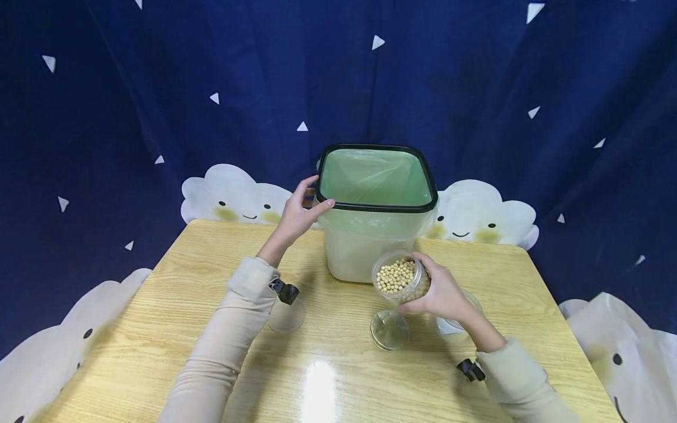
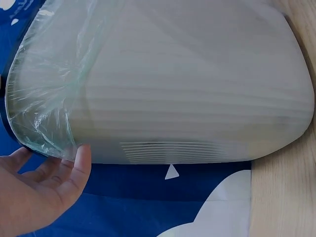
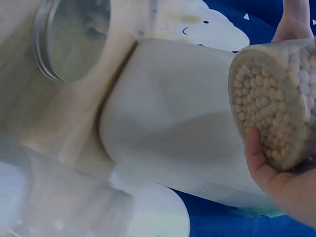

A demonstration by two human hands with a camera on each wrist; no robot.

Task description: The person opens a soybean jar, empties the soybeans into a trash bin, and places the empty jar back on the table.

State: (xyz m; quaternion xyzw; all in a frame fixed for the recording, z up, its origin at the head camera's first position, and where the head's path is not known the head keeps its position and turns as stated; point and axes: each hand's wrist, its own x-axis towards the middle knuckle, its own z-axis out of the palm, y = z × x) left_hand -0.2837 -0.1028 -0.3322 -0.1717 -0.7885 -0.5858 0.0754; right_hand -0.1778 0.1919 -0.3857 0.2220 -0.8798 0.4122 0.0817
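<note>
A pale trash bin [image 1: 365, 247] with a black rim stands upright on the table, lined with a thin green plastic bag [image 1: 370, 170]. My left hand [image 1: 296, 214] holds its front left corner, thumb at the rim and fingers along the side. In the left wrist view, the fingertips [image 2: 83, 154] lie against the bag's overhang. My right hand [image 1: 441, 291] grips a clear plastic jar [image 1: 420, 285] of round, pale soybeans [image 1: 395, 276]. Tilted, the jar has its open mouth facing left toward me, in front of the bin. The jar's far side is hidden in the right hand.
A round silver-edged lid [image 1: 390, 330] lies on the wooden table [image 1: 222, 258] below the jar. Behind the right wrist is another clear container [image 3: 74, 197]. A clear disc [image 1: 287, 315] lies near the left wrist. A blue curtain [image 1: 275, 76] hangs behind the bin.
</note>
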